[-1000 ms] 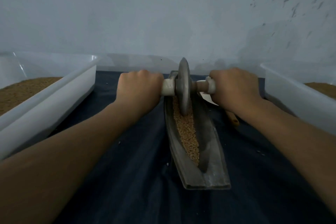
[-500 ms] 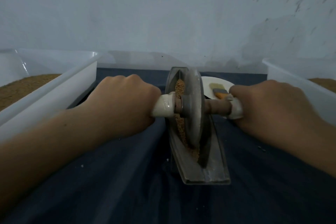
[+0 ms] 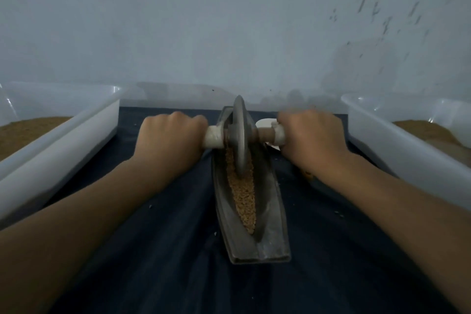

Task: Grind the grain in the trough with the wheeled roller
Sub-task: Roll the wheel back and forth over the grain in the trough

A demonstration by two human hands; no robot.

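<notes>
Dim, bluish, low-contrast exposure with fine noise. Soft, diffuse light, source out of view; blurred grey shadows on the wall just above the wheeled roller and at upper right. Small glints on the rims of the left tub and right tub. Dark blue cloth near black, folds barely legible. Grain in the trough sharpest; slight smear at the right hand. Wide-angle stretching of the forearms toward the lower corners.
</notes>
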